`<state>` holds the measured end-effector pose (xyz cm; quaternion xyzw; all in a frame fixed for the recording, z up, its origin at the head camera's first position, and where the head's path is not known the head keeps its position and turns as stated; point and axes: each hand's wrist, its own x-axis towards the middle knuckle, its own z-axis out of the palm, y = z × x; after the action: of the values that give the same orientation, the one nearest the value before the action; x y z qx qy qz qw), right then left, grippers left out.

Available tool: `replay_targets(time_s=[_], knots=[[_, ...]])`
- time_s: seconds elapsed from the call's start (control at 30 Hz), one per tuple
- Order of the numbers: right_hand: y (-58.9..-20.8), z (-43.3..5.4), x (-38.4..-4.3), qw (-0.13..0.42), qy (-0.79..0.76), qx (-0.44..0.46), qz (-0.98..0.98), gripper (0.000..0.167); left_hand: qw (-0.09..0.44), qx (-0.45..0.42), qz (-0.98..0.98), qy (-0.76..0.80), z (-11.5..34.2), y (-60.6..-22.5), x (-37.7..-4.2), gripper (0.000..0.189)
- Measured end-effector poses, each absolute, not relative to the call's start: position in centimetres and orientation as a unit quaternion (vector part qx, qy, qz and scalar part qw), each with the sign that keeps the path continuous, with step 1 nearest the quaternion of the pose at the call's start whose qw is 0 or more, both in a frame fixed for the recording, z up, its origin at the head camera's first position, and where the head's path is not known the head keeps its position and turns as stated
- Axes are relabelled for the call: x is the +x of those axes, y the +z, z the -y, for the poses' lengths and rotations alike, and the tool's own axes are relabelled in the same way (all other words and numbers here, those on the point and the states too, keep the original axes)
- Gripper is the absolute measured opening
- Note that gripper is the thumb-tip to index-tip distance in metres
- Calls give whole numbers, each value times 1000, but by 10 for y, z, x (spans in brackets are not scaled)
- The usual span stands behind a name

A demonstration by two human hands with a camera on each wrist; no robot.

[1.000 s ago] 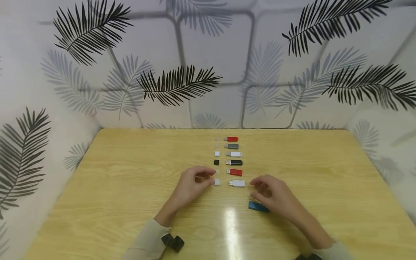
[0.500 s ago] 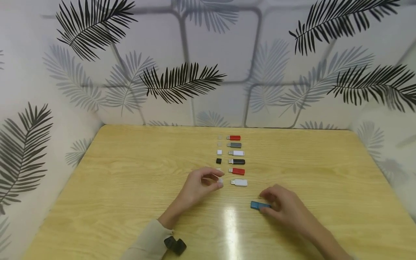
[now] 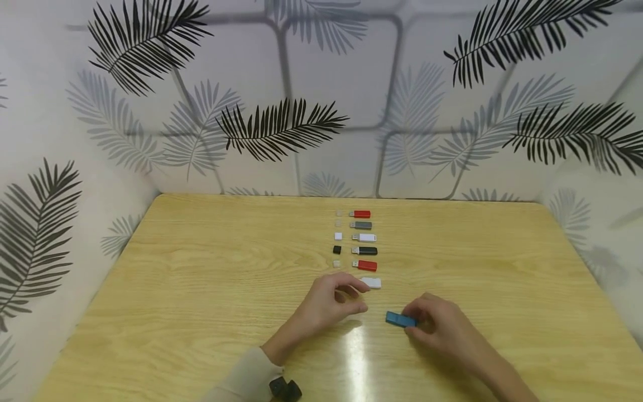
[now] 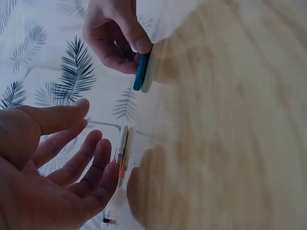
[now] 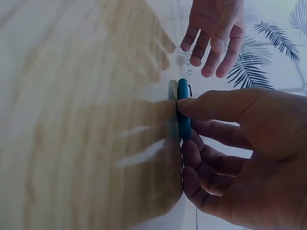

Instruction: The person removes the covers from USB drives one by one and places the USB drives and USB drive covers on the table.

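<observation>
My right hand (image 3: 444, 324) pinches the right end of a blue capped USB stick (image 3: 397, 319) between thumb and fingers, low at the tabletop. In the right wrist view the thumb presses one side of the blue stick (image 5: 183, 117). My left hand (image 3: 331, 304) hovers to the left of it, fingers loosely bent and apart. The left wrist view shows nothing between the left hand's thumb and fingers. Behind its fingertips lies a white USB stick (image 3: 373, 283), its metal plug end partly hidden by that hand.
A column of uncapped USB sticks runs toward the back: red (image 3: 368, 266), black (image 3: 368, 251), white (image 3: 366, 238), grey (image 3: 363, 225) and red (image 3: 361, 214). Their caps, such as a black one (image 3: 337, 249) and a white one (image 3: 338, 237), lie to their left. A patterned wall borders the wooden table (image 3: 201, 251).
My right hand has come down and taken hold of the blue USB stick. My left hand has moved right and toward me, away from the column of caps.
</observation>
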<state>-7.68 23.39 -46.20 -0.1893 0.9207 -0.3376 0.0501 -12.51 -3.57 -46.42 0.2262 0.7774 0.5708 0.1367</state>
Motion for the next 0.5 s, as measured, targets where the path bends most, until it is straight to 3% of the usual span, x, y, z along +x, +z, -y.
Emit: replay_targets(time_s=[0.23,0.5], knots=[[-465,-234,-73,28,-344,-190,-919,20,144,241,-768,576,21,-465,-121,25],[-462,-232,-71,-51,-368,-230,-899,34,146,255,-764,574,7,-462,-120,23]])
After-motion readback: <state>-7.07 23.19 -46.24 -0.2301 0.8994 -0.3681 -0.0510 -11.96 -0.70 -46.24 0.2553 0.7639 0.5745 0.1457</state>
